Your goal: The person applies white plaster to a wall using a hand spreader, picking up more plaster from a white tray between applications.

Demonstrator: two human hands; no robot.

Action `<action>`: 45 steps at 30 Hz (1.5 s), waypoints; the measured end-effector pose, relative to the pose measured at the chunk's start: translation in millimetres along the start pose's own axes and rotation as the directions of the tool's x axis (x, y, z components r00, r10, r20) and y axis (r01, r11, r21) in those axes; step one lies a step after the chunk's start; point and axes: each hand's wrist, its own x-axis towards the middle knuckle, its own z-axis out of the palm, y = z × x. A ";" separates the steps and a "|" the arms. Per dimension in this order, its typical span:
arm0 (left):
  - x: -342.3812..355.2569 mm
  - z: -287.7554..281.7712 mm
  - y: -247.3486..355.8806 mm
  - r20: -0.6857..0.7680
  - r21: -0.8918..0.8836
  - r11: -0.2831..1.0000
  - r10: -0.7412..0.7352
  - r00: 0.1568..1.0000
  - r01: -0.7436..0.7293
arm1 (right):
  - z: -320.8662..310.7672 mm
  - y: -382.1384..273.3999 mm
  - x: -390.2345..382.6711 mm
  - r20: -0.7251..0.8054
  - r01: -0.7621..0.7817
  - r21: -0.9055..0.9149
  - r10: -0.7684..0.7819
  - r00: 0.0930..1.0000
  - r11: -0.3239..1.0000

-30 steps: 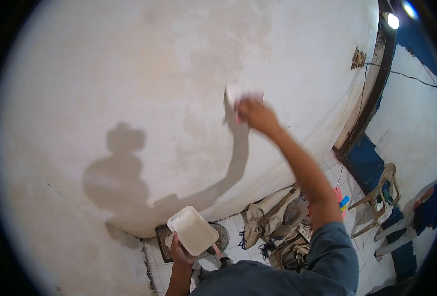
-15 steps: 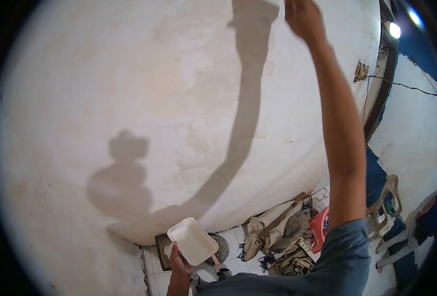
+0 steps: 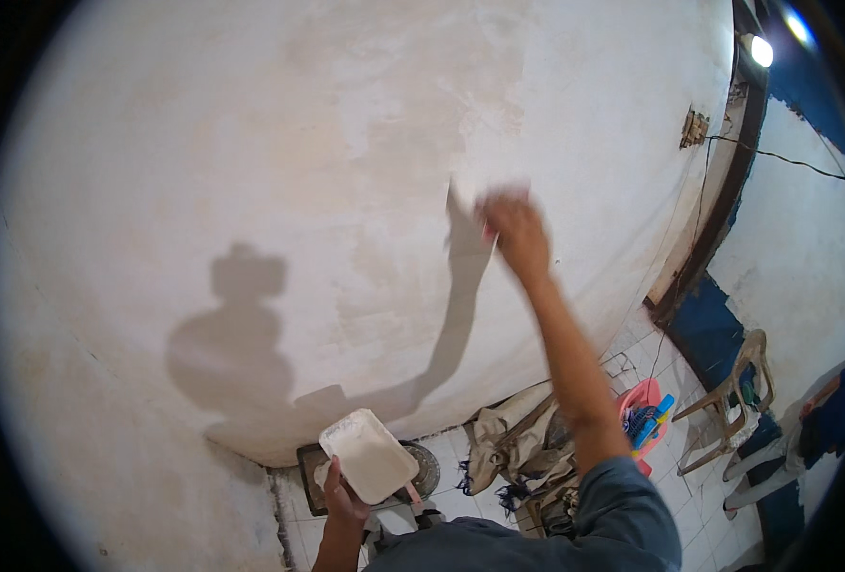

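My right hand [image 3: 515, 229], blurred by motion, grips a flat spreading tool with pink parts [image 3: 489, 229] near the middle of the white patchy wall [image 3: 365, 172]; its blade is hard to make out. The wall shows damp-looking beige patches and the shadows of my arm and head. My left hand [image 3: 339, 496] is low, closed on the edge of a shallow white plastic tray [image 3: 373, 456] coated inside with pale material.
Below lie a dark pan [image 3: 311, 491], a round metal lid [image 3: 422, 465], crumpled tarps [image 3: 498, 439] and a pink basin [image 3: 643, 398] with blue items. At right are a plastic chair [image 3: 737, 400], another person's legs [image 3: 761, 462], loose wires [image 3: 775, 157] and a lamp [image 3: 760, 50].
My right hand rose to the top of the wall half a second ago and has since swept back down to the middle. My left hand still holds the tray low.
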 end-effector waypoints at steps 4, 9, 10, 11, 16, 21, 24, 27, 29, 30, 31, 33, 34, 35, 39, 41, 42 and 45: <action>0.8 0.0 2.3 0.070 -0.038 0.997 -0.066 0.995 0.069 | 17.9 -43.2 -150.7 0.057 0.071 0.088 -0.077 0.995 0.994; 0.1 4.8 5.0 0.043 0.027 0.999 -0.023 0.999 0.022 | -3.5 -40.0 -110.2 -0.045 0.016 0.134 -0.010 0.999 0.991; 1.4 4.3 3.9 0.045 0.030 0.999 -0.026 0.999 0.025 | -12.8 -35.9 -82.5 -0.116 0.029 0.064 -0.022 0.993 0.998; 2.2 0.3 3.5 0.044 0.014 1.000 -0.022 0.999 0.021 | -25.9 -39.3 -49.0 -0.168 0.039 0.081 -0.025 0.985 0.996; 1.7 4.3 3.7 0.026 0.008 1.000 -0.013 1.000 0.013 | -7.6 -28.8 0.7 -0.255 0.008 0.019 -0.003 0.967 1.000; 4.2 14.9 0.9 -0.010 -0.011 0.999 -0.044 0.999 0.043 | 69.4 -27.3 -167.6 0.104 -0.025 0.081 0.017 0.994 0.996; 0.7 11.5 5.3 0.036 -0.036 0.999 -0.039 0.999 0.040 | 39.0 -71.8 -203.9 0.186 -0.186 0.138 0.159 0.970 0.973; 1.5 17.4 6.4 0.038 0.007 0.999 -0.053 0.998 0.053 | 29.5 -39.8 -162.1 -0.127 -0.319 0.076 0.326 0.937 0.945; 2.6 12.9 3.9 0.033 0.004 0.998 -0.060 0.998 0.060 | 10.2 -15.6 -87.4 -0.327 -0.474 0.126 0.487 0.810 0.872; 3.1 10.9 5.1 0.033 0.001 0.999 -0.053 0.998 0.053 | -4.6 -5.0 -48.3 -0.403 -0.532 0.149 0.543 0.737 0.833; 2.9 10.4 8.2 0.030 0.002 0.999 -0.045 0.999 0.045 | -19.3 -4.0 -15.1 -0.340 -0.677 0.289 0.734 0.588 0.677; 1.8 13.7 3.8 0.044 0.043 0.998 -0.053 0.998 0.052 | -28.4 -1.9 19.0 -0.388 -0.629 0.378 0.733 0.559 0.680; 2.5 13.8 1.6 0.048 0.040 0.998 -0.060 0.997 0.058 | -20.2 -10.5 27.4 -0.331 -0.669 0.217 0.699 0.634 0.711; 3.9 14.1 -1.3 0.044 0.019 0.997 -0.079 0.996 0.078 | -12.1 -21.9 32.4 -0.261 -0.682 0.049 0.668 0.697 0.730; 10.8 2.2 -1.3 0.036 -0.014 0.998 -0.065 0.997 0.065 | 9.0 -130.4 -1.3 -0.021 -0.221 0.092 0.224 0.974 0.971; 11.2 -1.9 -0.3 0.035 -0.015 0.998 -0.061 0.998 0.062 | 5.9 -119.9 -6.1 -0.080 -0.217 0.187 0.235 0.969 0.958; 10.9 -1.1 -1.4 0.042 -0.018 0.998 -0.065 0.997 0.066 | 0.4 -105.9 -10.0 -0.140 -0.206 0.271 0.250 0.958 0.940; 6.9 6.9 2.7 0.063 -0.027 0.998 -0.061 0.996 0.063 | -15.0 -50.2 -9.8 -0.292 -0.561 0.372 0.666 0.686 0.740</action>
